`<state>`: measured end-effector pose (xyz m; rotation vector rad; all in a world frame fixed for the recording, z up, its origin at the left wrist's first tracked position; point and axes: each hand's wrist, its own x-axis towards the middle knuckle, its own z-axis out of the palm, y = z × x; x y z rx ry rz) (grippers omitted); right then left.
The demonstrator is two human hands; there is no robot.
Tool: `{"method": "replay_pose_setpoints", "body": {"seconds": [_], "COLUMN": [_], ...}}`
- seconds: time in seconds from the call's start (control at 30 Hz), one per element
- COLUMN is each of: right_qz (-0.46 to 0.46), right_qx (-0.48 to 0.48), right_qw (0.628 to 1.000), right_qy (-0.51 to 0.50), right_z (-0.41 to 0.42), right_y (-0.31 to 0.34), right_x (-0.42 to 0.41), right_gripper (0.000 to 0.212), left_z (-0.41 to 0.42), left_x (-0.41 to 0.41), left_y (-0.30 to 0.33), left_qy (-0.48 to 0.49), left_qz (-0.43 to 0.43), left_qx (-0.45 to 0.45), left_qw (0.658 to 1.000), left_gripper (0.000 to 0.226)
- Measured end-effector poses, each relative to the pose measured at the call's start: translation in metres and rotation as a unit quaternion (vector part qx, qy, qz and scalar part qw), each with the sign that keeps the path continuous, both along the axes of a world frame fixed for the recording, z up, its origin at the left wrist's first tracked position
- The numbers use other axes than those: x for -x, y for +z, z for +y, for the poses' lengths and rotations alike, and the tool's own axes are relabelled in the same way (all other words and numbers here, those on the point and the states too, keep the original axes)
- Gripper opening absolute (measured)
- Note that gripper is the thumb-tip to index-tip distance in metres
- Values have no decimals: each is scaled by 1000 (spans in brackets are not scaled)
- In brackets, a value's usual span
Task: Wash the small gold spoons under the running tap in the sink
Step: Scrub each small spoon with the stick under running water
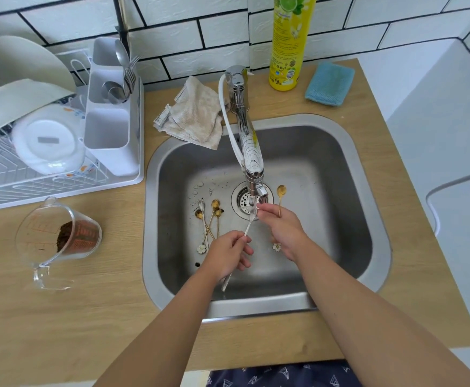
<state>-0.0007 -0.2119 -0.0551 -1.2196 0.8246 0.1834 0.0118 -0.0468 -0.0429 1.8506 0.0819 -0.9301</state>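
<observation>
Steel sink (348, 169) with 4 gold spoons (211, 216) inside, both hands' grip (228, 255) around another (249, 224) under tap (252, 160).

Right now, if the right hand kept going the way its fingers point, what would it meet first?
Likely the chrome tap spout, just past the right hand fingertips; depth is unclear.
</observation>
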Motion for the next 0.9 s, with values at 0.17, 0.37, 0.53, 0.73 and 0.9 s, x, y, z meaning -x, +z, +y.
{"method": "replay_pose_setpoints", "body": {"seconds": [0.17,0.37,0.53,0.73,0.9], "right_qz": [-45,-64,-63,-66,-64], "right_qx": [20,18,29,119,24], "right_qw": [997,998,997,987,991], "right_qy": [58,15,32,88,111], "right_z": [4,0,3,7,6], "right_y": [-3,-3,-4,-2,3], "right_x": [2,0,1,2,1], "right_gripper": [17,9,18,20,18], "left_z": [-2,-2,1,2,3], "left_x": [0,2,-2,2,-3], "left_y": [5,8,6,7,10], "left_qy": [-42,-33,-33,-89,13], "left_qz": [29,29,-21,-88,72], "left_qx": [11,33,-4,-63,14], "left_qw": [999,998,999,990,997], "left_gripper": [26,27,24,25,21]}}
